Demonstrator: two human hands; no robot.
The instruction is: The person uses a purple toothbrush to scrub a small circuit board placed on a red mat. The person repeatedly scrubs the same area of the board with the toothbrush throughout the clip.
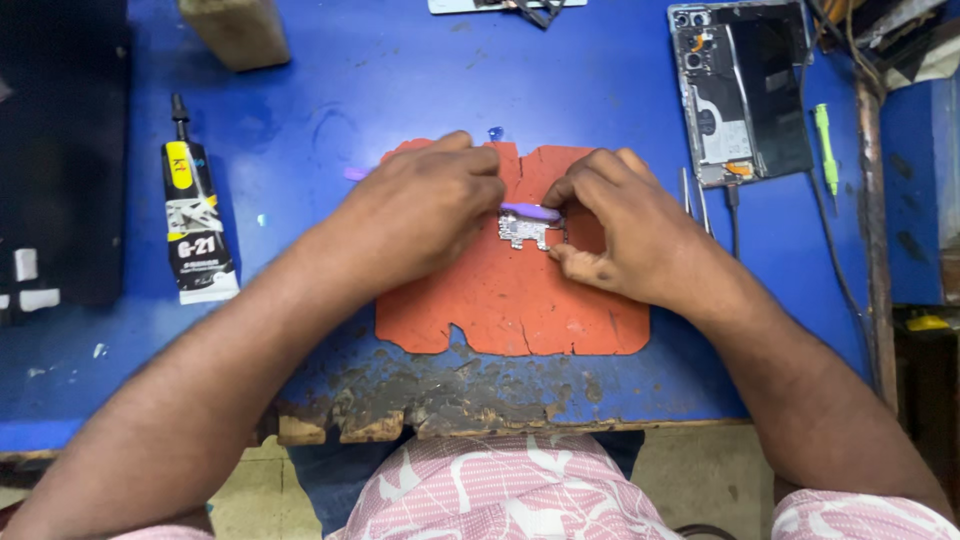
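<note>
My left hand (425, 210) grips a purple tool (530, 211) whose tip lies across a small circuit board (522, 231). The tool's far end (355, 174) pokes out behind my knuckles. That board rests on a worn orange mat (500, 300) on the blue table (400, 70). My right hand (620, 235) pinches the board's right edge between thumb and fingers, holding it down on the mat.
A black glue tube (195, 225) lies at the left. An opened phone (740, 90) sits at the upper right, with tweezers (695, 200) and a green tool (826, 148) beside it. A wooden block (235, 30) stands at the top left. The table's front edge is chipped.
</note>
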